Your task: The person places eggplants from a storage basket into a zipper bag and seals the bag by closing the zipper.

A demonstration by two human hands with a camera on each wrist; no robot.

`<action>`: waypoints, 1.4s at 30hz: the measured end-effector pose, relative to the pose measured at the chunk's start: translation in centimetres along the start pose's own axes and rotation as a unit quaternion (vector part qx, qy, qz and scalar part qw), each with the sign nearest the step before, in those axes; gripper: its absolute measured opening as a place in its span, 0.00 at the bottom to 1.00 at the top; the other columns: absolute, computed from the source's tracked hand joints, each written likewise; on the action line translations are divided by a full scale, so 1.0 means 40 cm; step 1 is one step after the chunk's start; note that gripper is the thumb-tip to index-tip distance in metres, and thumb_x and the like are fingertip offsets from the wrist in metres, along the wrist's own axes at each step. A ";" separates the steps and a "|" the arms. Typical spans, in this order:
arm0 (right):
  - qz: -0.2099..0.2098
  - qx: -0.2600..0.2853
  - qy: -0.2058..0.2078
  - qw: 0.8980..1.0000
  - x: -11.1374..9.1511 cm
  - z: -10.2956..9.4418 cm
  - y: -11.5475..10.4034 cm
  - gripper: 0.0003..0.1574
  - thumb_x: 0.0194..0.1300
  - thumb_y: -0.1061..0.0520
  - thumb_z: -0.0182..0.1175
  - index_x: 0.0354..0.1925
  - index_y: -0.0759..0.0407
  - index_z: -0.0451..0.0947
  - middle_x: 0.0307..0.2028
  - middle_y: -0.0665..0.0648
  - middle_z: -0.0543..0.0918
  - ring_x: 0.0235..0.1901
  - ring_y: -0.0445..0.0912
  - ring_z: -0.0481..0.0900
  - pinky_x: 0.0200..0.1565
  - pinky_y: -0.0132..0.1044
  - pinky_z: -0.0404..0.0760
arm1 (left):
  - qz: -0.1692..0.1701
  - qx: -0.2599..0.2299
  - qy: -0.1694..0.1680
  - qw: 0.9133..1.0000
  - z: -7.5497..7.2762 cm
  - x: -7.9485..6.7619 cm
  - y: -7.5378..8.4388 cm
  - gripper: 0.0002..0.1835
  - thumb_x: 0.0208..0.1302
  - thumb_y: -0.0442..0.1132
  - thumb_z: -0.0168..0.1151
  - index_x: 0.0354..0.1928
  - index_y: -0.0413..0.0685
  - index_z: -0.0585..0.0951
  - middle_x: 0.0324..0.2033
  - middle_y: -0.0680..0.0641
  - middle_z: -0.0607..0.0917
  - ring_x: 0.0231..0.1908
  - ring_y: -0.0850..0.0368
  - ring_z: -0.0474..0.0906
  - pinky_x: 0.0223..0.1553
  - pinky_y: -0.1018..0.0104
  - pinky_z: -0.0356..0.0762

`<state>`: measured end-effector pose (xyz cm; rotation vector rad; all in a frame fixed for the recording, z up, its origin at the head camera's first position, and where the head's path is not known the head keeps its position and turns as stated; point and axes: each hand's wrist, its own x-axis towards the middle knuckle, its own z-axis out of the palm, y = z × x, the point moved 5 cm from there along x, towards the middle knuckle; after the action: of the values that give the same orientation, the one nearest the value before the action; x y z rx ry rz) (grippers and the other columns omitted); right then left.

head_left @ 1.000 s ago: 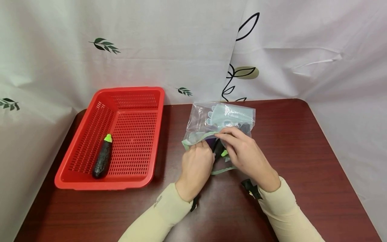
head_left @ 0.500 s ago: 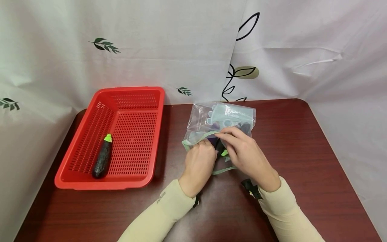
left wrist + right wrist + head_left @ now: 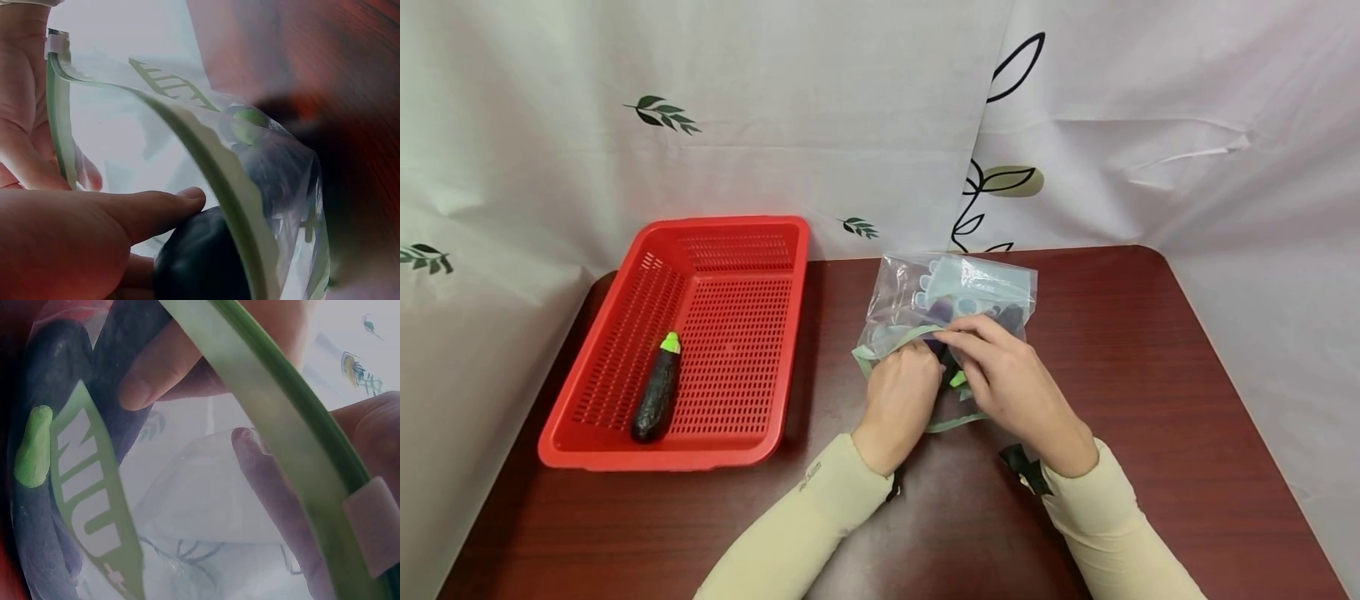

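Observation:
A clear zip bag (image 3: 895, 292) with a pale green rim lies mouth toward me on the table. My left hand (image 3: 902, 408) reaches into its mouth, thumb and fingers around a dark, rounded eggplant (image 3: 200, 262). Much of the eggplant is hidden by the hand and rim. My right hand (image 3: 1011, 383) pinches the bag's upper edge and holds the mouth apart. Near the rim's end sits a slider (image 3: 375, 525). Inside the bag, a dark zucchini with a bright green stem (image 3: 34, 447) shows through the plastic.
A red perforated basket (image 3: 797, 333) stands on the left of the dark wooden table (image 3: 1135, 400). One dark zucchini (image 3: 657, 392) with a bright green end lies in it. White curtains (image 3: 760, 125) with leaf prints hang behind the table.
My left hand has moved slightly up and right, deeper into the bag. Purple now shows farther inside through the plastic. My right hand stays at the bag's edge.

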<state>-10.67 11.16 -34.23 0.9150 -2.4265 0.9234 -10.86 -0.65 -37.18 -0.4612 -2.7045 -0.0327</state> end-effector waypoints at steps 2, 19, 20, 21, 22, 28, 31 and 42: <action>0.001 0.000 0.000 1.000 0.000 0.000 0.000 0.18 0.65 0.71 0.59 0.51 0.63 0.84 0.50 0.56 0.81 0.48 0.48 0.81 0.46 0.43 0.81 | 0.004 0.004 0.004 1.000 0.003 0.002 0.000 0.16 0.58 0.49 0.74 0.33 0.42 0.83 0.22 0.49 0.81 0.21 0.54 0.83 0.20 0.63 0.79; 0.002 0.003 0.000 1.000 -0.001 0.000 -0.001 0.19 0.65 0.71 0.60 0.52 0.62 0.84 0.49 0.55 0.81 0.45 0.45 0.81 0.43 0.40 0.81 | 0.004 0.048 0.027 0.998 0.032 0.015 0.005 0.08 0.62 0.34 0.65 0.25 0.49 0.81 0.16 0.52 0.78 0.15 0.58 0.79 0.13 0.67 0.74; 0.002 0.003 0.000 1.000 -0.001 0.000 -0.001 0.19 0.65 0.71 0.60 0.52 0.62 0.84 0.49 0.54 0.81 0.45 0.45 0.81 0.42 0.40 0.81 | 0.003 0.049 0.028 0.998 0.033 0.015 0.004 0.08 0.62 0.35 0.65 0.25 0.49 0.81 0.15 0.52 0.78 0.15 0.58 0.79 0.13 0.67 0.74; 0.002 0.004 0.000 1.000 -0.001 0.000 -0.002 0.18 0.65 0.71 0.60 0.52 0.62 0.84 0.49 0.54 0.81 0.45 0.45 0.80 0.42 0.39 0.81 | 0.002 0.049 0.029 0.998 0.035 0.015 0.004 0.08 0.61 0.35 0.66 0.25 0.50 0.81 0.15 0.52 0.78 0.15 0.58 0.79 0.13 0.67 0.74; 0.001 0.004 0.000 1.000 -0.001 0.000 -0.002 0.18 0.65 0.71 0.60 0.52 0.62 0.84 0.49 0.54 0.81 0.45 0.45 0.80 0.42 0.39 0.81 | 0.001 0.050 0.030 0.998 0.035 0.015 0.004 0.07 0.61 0.35 0.66 0.25 0.49 0.81 0.15 0.52 0.78 0.15 0.58 0.79 0.13 0.67 0.74; 0.003 0.001 0.000 1.000 -0.001 -0.001 -0.002 0.18 0.65 0.70 0.61 0.52 0.61 0.85 0.49 0.54 0.81 0.44 0.45 0.81 0.42 0.40 0.81 | 0.000 0.060 0.043 0.997 0.038 0.012 0.003 0.09 0.60 0.37 0.67 0.24 0.49 0.79 0.14 0.53 0.77 0.13 0.59 0.77 0.12 0.67 0.73; 0.004 0.000 0.000 1.000 -0.001 0.000 -0.001 0.18 0.65 0.70 0.61 0.52 0.61 0.85 0.49 0.54 0.81 0.45 0.45 0.81 0.42 0.40 0.81 | 0.001 0.069 0.046 0.997 0.038 0.009 0.004 0.09 0.59 0.38 0.68 0.23 0.50 0.79 0.14 0.54 0.76 0.13 0.60 0.76 0.11 0.68 0.72; 0.005 0.001 -0.004 1.000 -0.002 0.001 0.000 0.18 0.65 0.71 0.60 0.52 0.62 0.84 0.49 0.55 0.81 0.45 0.46 0.81 0.42 0.40 0.81 | -0.012 0.061 0.041 0.997 0.039 0.003 0.003 0.12 0.62 0.47 0.69 0.31 0.47 0.81 0.15 0.54 0.78 0.15 0.58 0.78 0.12 0.66 0.73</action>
<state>-10.62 11.16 -34.29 0.9097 -2.4406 0.9270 -11.50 -0.37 -38.57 -0.3829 -2.6126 0.1026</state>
